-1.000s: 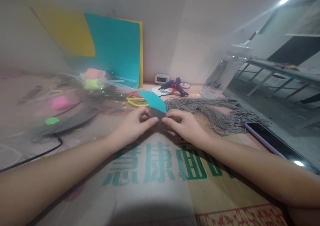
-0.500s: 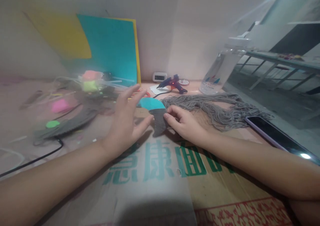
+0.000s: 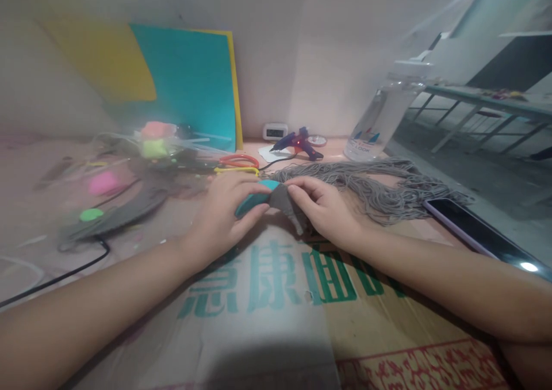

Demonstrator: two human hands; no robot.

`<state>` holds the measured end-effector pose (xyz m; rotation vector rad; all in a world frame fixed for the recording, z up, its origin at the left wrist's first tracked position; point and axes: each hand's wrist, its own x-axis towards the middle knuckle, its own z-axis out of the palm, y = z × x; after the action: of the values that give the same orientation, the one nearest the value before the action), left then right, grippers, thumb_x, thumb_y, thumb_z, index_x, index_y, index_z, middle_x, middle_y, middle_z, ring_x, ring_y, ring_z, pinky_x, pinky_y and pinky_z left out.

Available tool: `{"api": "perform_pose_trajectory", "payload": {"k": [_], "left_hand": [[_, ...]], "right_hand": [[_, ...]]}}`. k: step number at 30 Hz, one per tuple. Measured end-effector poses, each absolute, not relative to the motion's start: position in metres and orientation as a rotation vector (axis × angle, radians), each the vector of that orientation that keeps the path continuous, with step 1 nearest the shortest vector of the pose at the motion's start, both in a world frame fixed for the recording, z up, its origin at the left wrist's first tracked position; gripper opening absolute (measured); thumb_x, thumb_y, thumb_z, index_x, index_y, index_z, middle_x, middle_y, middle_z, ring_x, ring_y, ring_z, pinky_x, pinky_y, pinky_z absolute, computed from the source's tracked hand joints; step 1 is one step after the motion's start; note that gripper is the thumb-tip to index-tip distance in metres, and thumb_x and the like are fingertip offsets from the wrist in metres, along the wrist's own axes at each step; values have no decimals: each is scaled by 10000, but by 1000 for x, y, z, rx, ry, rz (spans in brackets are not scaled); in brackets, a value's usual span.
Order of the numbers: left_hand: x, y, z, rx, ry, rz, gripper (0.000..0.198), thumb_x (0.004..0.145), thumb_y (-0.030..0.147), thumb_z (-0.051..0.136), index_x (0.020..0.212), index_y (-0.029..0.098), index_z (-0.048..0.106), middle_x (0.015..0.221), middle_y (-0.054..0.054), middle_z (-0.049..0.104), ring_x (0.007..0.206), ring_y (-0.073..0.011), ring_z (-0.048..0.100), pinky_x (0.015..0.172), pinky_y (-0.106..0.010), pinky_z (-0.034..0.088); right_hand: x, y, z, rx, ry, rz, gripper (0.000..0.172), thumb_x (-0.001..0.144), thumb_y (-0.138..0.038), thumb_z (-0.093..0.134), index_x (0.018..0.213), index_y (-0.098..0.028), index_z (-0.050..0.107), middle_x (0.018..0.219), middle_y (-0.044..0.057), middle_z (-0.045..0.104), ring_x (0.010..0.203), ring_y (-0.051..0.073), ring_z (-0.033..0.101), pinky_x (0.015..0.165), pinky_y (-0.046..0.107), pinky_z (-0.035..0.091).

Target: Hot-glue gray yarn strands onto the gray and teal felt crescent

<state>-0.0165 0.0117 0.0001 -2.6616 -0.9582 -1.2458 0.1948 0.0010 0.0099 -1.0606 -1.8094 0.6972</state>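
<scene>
Both hands worked a teal foam piece (image 3: 252, 201) partly wrapped in grey yarn, at the cardboard's twelve o'clock edge. The left hand (image 3: 226, 211) gripped its teal end; the right hand (image 3: 321, 209) pinched the grey covering (image 3: 284, 200). Winding seemed underway; further wrapping would demand steady tension.

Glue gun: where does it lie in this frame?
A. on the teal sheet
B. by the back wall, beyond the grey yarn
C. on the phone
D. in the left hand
B: the glue gun rests near the wall, past the grey yarn, clear of both hands.
</scene>
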Motion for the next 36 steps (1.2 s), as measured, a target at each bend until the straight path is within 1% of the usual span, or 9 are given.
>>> {"api": "perform_pose_trajectory", "payload": {"k": [5, 11, 16, 24, 27, 30, 32, 34, 36], "left_hand": [[-16, 12, -2, -2690, -1031, -1244, 124, 882, 270, 619, 980, 196, 638, 1101, -65, 646, 1087, -219, 575, 964, -398, 424], [-15, 14, -2, -2679, -1082, -1295, 133, 882, 262, 614, 986, 187, 649, 1103, -77, 630, 1092, -218, 572, 960, -395, 439], [-14, 14, -2, -2695, -1031, -1286, 162, 881, 238, 609, 1033, 202, 652, 1116, -74, 619, 1092, -214, 572, 963, -404, 449], [-15, 15, -4, -2730, -1022, -1254, 146, 881, 226, 596, 1019, 217, 641, 1142, -77, 607, 1121, -228, 564, 976, -431, 441], [-14, 14, -4, -2749, -1044, -1278, 140, 874, 236, 598, 1012, 217, 604, 1141, -72, 616, 1115, -232, 570, 972, -434, 444], [-14, 11, -3, -2720, -1126, -1360, 228, 861, 259, 612, 1075, 200, 563, 1135, -77, 635, 1094, -232, 582, 965, -417, 446], [-14, 10, -2, -2712, -1200, -1400, 241, 879, 280, 586, 1102, 189, 569, 1109, -75, 652, 1053, -220, 597, 939, -385, 453], [-14, 9, 0, -2750, -1237, -1376, 183, 908, 302, 539, 1022, 178, 613, 1010, -61, 676, 959, -204, 615, 872, -347, 466], [-13, 9, 2, -2828, -1255, -1300, 210, 919, 326, 512, 875, 169, 645, 883, -49, 679, 853, -193, 615, 788, -318, 469]], "right_hand": [[194, 2, 10, -1098, -1784, 775, 163, 903, -291, 532, 875, -169, 636, 823, 17, 678, 748, 134, 630, 667, 250, 490], [192, 1, 8, -1083, -1736, 937, 118, 866, -297, 588, 871, -180, 599, 735, -11, 631, 645, 114, 601, 578, 238, 472], [191, 0, 8, -1081, -1751, 951, 133, 864, -307, 592, 866, -173, 595, 706, -22, 611, 611, 99, 578, 559, 228, 453], [191, -1, 7, -1083, -1806, 858, 137, 865, -309, 588, 877, -175, 612, 739, -9, 643, 657, 114, 607, 579, 235, 458], [191, 0, 7, -1076, -1832, 821, 128, 864, -298, 588, 879, -174, 620, 766, -1, 669, 663, 116, 616, 591, 238, 464], [191, -1, 7, -1076, -1862, 738, 124, 864, -290, 591, 883, -175, 632, 805, 10, 693, 686, 121, 627, 613, 241, 473], [192, -2, 8, -1080, -1897, 681, 124, 872, -289, 588, 894, -180, 643, 832, 15, 704, 721, 129, 637, 643, 248, 483], [193, -3, 9, -1080, -1923, 636, 133, 887, -288, 574, 912, -186, 655, 852, 16, 711, 762, 137, 645, 680, 257, 493], [195, -2, 9, -1078, -1926, 603, 150, 906, -284, 552, 925, -187, 665, 875, 21, 715, 806, 145, 649, 725, 272, 499]]}}
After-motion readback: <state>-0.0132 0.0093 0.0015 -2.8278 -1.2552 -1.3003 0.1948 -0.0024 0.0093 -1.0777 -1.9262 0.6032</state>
